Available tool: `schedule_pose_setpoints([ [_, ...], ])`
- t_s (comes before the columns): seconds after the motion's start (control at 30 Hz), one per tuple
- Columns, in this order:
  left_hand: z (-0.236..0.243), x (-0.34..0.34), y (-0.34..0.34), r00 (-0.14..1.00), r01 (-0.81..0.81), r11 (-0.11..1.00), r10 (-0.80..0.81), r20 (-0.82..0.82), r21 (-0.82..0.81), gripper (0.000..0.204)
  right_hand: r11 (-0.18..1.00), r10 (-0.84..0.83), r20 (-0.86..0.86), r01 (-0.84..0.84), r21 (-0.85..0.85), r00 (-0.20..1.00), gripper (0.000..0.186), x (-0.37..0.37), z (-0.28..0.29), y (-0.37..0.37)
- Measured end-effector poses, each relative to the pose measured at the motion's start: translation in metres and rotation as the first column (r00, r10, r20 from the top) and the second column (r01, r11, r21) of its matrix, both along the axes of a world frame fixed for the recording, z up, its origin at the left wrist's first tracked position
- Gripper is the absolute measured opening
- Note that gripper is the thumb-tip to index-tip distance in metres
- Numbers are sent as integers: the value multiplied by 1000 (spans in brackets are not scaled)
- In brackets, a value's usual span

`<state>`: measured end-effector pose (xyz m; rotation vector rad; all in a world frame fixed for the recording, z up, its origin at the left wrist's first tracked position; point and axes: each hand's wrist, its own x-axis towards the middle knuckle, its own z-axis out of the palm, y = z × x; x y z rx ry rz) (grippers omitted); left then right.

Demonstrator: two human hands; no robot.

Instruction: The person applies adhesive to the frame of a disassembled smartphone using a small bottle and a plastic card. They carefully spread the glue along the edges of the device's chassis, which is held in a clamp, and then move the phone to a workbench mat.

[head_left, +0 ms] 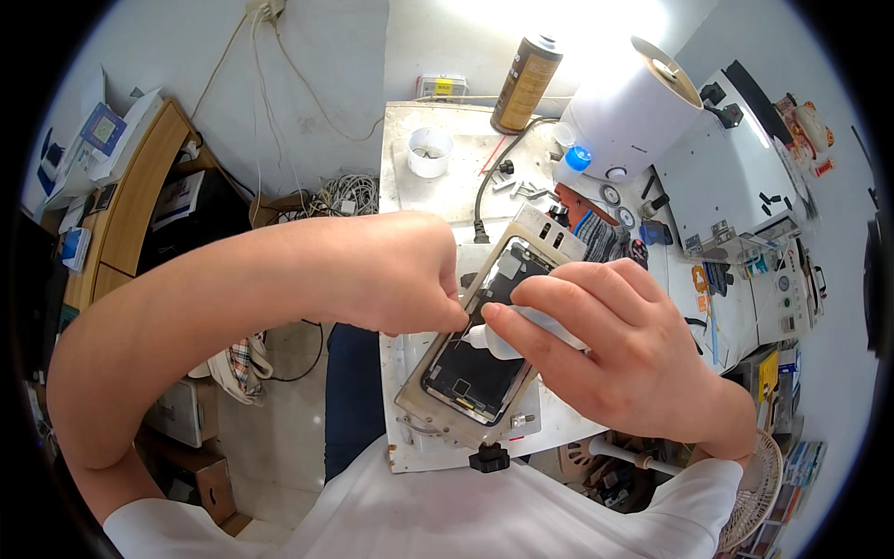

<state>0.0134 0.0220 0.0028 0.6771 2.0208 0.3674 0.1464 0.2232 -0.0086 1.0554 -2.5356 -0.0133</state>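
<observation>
A phone screen assembly (475, 377) with its dark inner side up lies in a tilted metal fixture (414, 401) on the bench. My left hand (391, 275) is closed, its fingertips at the screen's left edge; whether they pinch anything is hidden. My right hand (615, 354) grips a white squeeze bottle (498, 345), whose narrow nozzle points toward the screen near my left fingertips. A black knob (489, 456) sticks out at the fixture's lower end.
A white cup (428, 154), tall can (526, 84), white cylindrical appliance (619, 126), small blue-capped bottle (573, 163) and loose parts occupy the bench (405, 205)'s back. Equipment (782, 303) stands at right, a fan (754, 489) below it, a wooden desk (121, 233) at left.
</observation>
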Motion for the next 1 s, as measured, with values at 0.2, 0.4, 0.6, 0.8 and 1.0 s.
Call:
schedule_pose_setpoints([
  [0.2, -7, 0, 0, 999, 23, 999, -22, -44, 26, 32, 1000, 3, -3, -3, 4, 1000, 45, 0, 1, 0],
  [0.4, -6, 3, -1, 998, 27, 996, -21, -64, 81, 28, 1000, 15, -1, -15, -1, 1000, 44, 1, 0, -1],
  [0.6, -6, 4, -3, 997, 40, 992, -32, -74, 121, 26, 1000, 12, 27, -12, 13, 1000, 44, 1, 2, -3],
  [0.8, -7, 4, -5, 996, 47, 990, -38, -77, 130, 27, 1000, 4, 4, -4, 1, 1000, 45, -1, 1, -3],
  [1.0, -5, 4, -5, 996, 57, 991, -48, -70, 123, 30, 1000, 0, 10, 0, -12, 1000, 46, -2, 2, -3],
])
